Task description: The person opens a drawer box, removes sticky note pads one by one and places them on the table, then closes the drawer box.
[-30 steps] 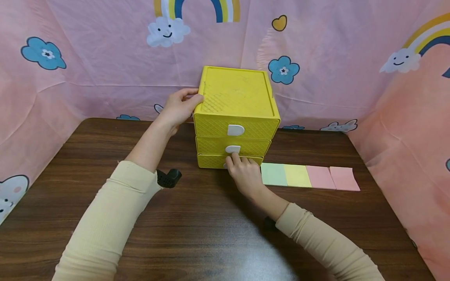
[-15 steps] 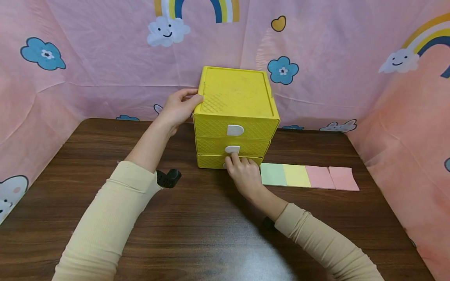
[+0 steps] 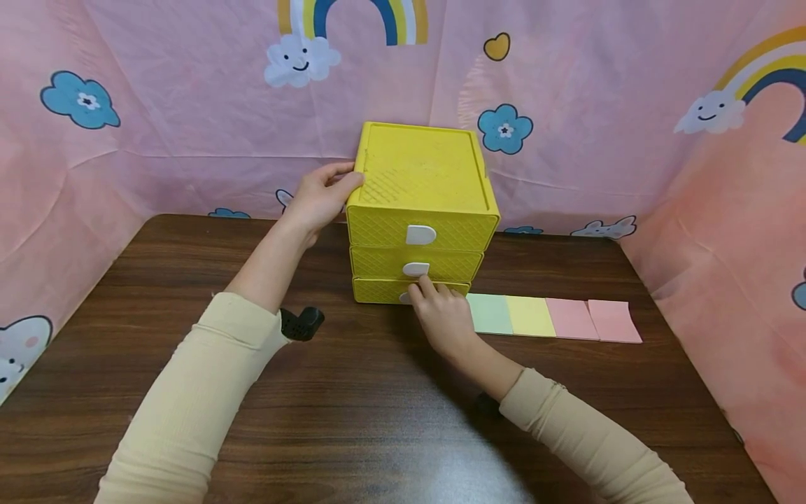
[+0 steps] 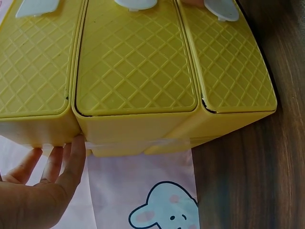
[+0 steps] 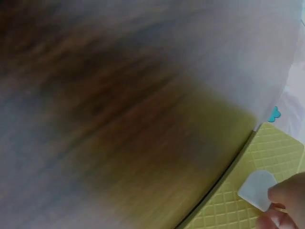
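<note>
A yellow plastic drawer unit (image 3: 422, 168) with three stacked drawers and white tab handles stands on the table. My left hand (image 3: 317, 199) steadies it from the left, fingers fairly straight. In the left wrist view those fingertips (image 4: 76, 143) touch the unit's side wall. At the lowest drawer (image 3: 378, 290) my right hand (image 3: 444, 320) has bent fingers at the white handle (image 3: 404, 298), partly covering it. The right wrist view shows the thumb and fingers (image 5: 288, 195) meeting the edge of a white handle (image 5: 257, 190). All drawers look closed or nearly so; what they contain is hidden.
Right of the unit lies a row of sticky-note pads: green (image 3: 491, 313), yellow (image 3: 530, 316) and two pink ones (image 3: 613, 320). The dark wooden table (image 3: 352, 420) ends at a pink patterned cloth (image 3: 208, 105) behind and at the sides.
My right hand has shifted slightly to the right along the lowest drawer, showing more of its white handle. My left hand and the drawer unit stay in place.
</note>
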The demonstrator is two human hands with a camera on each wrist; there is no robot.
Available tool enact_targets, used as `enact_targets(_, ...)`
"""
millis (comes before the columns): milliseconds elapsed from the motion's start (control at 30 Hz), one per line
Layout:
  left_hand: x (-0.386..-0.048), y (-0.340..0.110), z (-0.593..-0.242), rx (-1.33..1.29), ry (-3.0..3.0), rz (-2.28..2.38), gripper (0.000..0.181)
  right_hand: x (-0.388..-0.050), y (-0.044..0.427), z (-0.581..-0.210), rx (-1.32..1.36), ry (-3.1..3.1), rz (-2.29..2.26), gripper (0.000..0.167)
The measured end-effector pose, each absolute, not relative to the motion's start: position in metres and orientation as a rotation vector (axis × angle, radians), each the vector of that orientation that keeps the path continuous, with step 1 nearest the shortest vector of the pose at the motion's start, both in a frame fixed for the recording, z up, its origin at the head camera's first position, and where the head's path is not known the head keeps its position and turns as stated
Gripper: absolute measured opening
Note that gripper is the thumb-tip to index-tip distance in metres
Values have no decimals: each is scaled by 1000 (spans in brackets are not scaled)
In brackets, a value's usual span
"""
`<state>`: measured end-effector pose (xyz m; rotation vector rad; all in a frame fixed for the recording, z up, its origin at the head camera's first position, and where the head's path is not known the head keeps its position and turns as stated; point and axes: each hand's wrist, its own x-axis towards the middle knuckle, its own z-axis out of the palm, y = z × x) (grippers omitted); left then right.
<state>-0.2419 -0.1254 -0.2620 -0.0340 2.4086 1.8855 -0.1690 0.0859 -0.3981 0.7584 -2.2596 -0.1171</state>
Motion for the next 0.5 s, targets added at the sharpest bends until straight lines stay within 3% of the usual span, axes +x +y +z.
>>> enact_targets(500,-234,-129,-265,14,2476,1851,54,-161,104,-382,815,-2339,98,5)
